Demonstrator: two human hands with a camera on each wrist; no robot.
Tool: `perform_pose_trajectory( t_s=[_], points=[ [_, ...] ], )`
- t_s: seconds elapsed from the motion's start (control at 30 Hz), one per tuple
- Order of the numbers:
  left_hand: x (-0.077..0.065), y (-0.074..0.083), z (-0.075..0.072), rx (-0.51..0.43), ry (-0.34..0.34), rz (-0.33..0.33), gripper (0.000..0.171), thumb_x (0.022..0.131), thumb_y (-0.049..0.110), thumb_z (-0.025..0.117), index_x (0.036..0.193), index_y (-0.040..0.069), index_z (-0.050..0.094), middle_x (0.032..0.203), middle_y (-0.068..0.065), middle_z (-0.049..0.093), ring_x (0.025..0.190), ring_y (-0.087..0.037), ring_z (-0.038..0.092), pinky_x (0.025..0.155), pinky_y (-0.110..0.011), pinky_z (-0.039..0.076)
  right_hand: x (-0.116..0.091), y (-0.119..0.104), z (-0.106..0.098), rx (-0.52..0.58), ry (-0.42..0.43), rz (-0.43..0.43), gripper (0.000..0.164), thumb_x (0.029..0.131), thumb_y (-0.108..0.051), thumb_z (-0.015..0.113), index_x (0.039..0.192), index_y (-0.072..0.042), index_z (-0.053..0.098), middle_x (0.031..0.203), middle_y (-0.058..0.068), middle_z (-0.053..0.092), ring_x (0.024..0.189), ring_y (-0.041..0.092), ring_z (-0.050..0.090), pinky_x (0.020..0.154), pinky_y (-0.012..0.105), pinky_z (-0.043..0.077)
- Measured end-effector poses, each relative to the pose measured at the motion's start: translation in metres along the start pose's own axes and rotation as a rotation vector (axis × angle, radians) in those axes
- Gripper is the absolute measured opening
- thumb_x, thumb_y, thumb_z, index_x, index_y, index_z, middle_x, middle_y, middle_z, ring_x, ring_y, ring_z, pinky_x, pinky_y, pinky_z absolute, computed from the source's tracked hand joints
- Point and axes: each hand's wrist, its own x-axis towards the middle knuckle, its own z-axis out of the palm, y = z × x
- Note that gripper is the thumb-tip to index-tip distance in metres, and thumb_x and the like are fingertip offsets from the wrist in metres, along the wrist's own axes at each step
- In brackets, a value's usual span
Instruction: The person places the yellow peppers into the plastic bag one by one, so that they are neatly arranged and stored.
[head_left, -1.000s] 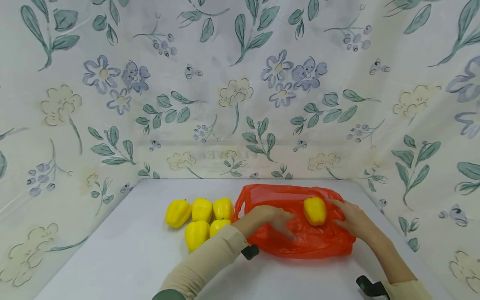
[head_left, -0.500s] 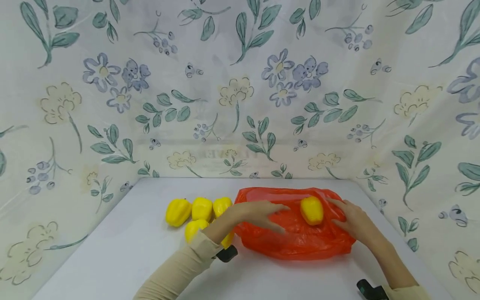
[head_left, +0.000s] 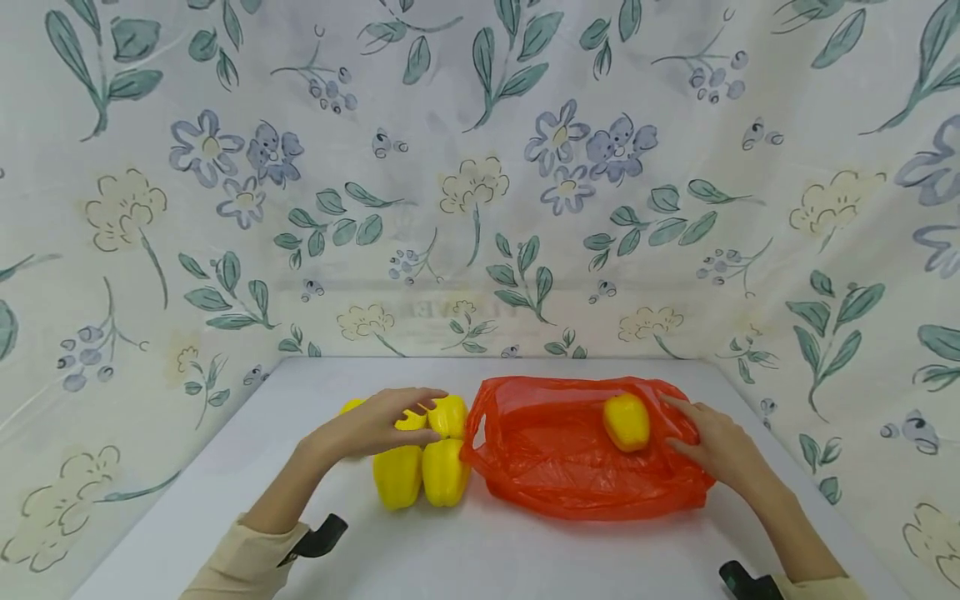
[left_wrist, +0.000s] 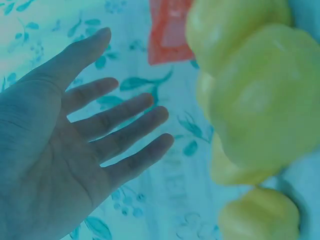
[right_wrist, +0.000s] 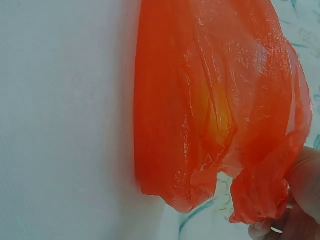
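A red plastic bag (head_left: 555, 492) lies on its side on the table with a yellow bell pepper (head_left: 627, 422) at its right part. My right hand (head_left: 716, 446) grips the bag's right end; in the right wrist view, fingers (right_wrist: 307, 182) pinch the gathered red plastic. To the bag's left sits a cluster of several yellow bell peppers (head_left: 446, 473). Over the back ones hovers my left hand (head_left: 367, 427), hiding them in part. The left wrist view shows that hand's palm and spread fingers (left_wrist: 120, 117) holding nothing, beside the peppers (left_wrist: 265, 95).
Under everything is a white tabletop (head_left: 555, 562), which reaches back to a floral-patterned curtain (head_left: 480, 208). The bag's left handle loop (head_left: 471, 433) lies close to the nearest peppers. Each wrist carries a black camera mount (head_left: 321, 536).
My left hand has moved left, from over the bag to over the pepper cluster. My right hand stays at the bag's right end, and the pepper in the bag has hardly shifted.
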Motion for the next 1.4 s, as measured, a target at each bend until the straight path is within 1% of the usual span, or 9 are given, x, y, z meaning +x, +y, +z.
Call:
perform_pose_trajectory(
  t_s=[0.2,0.3,0.43,0.53,0.67,0.83,1.0,1.2,1.4],
  points=[
    [-0.027,-0.031,-0.002,0.042,0.042,-0.02,0.062,0.089,0.046,0.068,0.142,0.017,0.049,0.132,-0.014,0.061,0.118,-0.034,0.06,0.095,-0.054,0.053,0.0,0.002,-0.001,0.037,-0.015,-0.017,0.067,0.082,-0.014,0.077,0.141,-0.001,0.046,0.121,0.03,0.06,0.1,0.04,0.061,0.075,0.047,0.06],
    [-0.035,-0.04,0.0,0.029,0.044,-0.047,0.065,0.088,0.045,0.07,0.142,0.014,0.05,0.13,-0.014,0.062,0.117,-0.034,0.061,0.095,-0.053,0.053,0.0,0.002,-0.002,0.043,-0.025,-0.018,0.067,0.082,-0.012,0.076,0.14,0.003,0.046,0.12,0.03,0.061,0.099,0.039,0.061,0.074,0.045,0.061],
    [-0.041,-0.048,0.004,0.016,0.043,-0.054,0.068,0.085,0.044,0.073,0.141,0.013,0.05,0.13,-0.014,0.062,0.118,-0.035,0.061,0.096,-0.054,0.051,-0.001,0.001,-0.004,0.047,-0.03,-0.018,0.067,0.081,-0.01,0.077,0.139,0.005,0.046,0.119,0.031,0.061,0.096,0.039,0.061,0.073,0.045,0.061],
    [-0.044,-0.053,0.007,0.008,0.026,-0.041,0.07,0.083,0.043,0.076,0.14,0.012,0.051,0.131,-0.014,0.061,0.118,-0.035,0.06,0.097,-0.055,0.05,-0.001,0.0,-0.005,0.051,-0.033,-0.013,0.068,0.081,-0.01,0.077,0.14,0.004,0.046,0.118,0.03,0.062,0.096,0.038,0.062,0.072,0.044,0.061],
    [-0.046,-0.058,0.01,0.002,0.0,-0.04,0.071,0.079,0.042,0.08,0.138,0.013,0.053,0.13,-0.012,0.062,0.115,-0.031,0.06,0.098,-0.054,0.05,-0.001,-0.001,-0.004,0.057,-0.043,-0.007,0.069,0.081,-0.01,0.077,0.14,0.004,0.045,0.119,0.03,0.062,0.097,0.037,0.062,0.074,0.044,0.061],
    [-0.048,-0.064,0.016,-0.005,-0.015,-0.031,0.073,0.077,0.041,0.082,0.138,0.013,0.053,0.136,-0.01,0.059,0.115,-0.03,0.058,0.092,-0.054,0.053,-0.001,0.0,-0.002,0.065,-0.053,0.0,0.069,0.081,-0.01,0.077,0.14,0.007,0.045,0.121,0.03,0.061,0.098,0.037,0.061,0.075,0.043,0.061],
    [-0.049,-0.069,0.02,-0.005,-0.013,-0.034,0.076,0.076,0.043,0.082,0.139,0.015,0.052,0.137,-0.006,0.057,0.115,-0.028,0.057,0.09,-0.052,0.054,-0.001,0.0,-0.004,0.057,-0.062,0.007,0.07,0.081,-0.011,0.077,0.14,0.008,0.044,0.116,0.028,0.063,0.091,0.03,0.061,0.073,0.041,0.061],
    [-0.049,-0.07,0.021,-0.013,-0.009,-0.022,0.077,0.076,0.041,0.083,0.14,0.014,0.051,0.138,-0.009,0.056,0.115,-0.03,0.056,0.088,-0.054,0.054,-0.001,-0.002,-0.007,0.06,-0.097,0.046,0.071,0.082,-0.015,0.077,0.141,0.008,0.043,0.102,0.021,0.067,0.076,0.016,0.055,0.062,0.027,0.058],
    [-0.048,-0.07,0.026,-0.045,-0.012,-0.028,0.079,0.075,0.039,0.084,0.141,0.012,0.048,0.139,-0.012,0.054,0.117,-0.031,0.053,0.088,-0.05,0.055,-0.003,-0.002,-0.005,0.064,-0.097,0.05,0.071,0.083,-0.016,0.077,0.141,0.008,0.044,0.105,0.023,0.066,0.075,0.016,0.056,0.062,0.028,0.059]
  ],
)
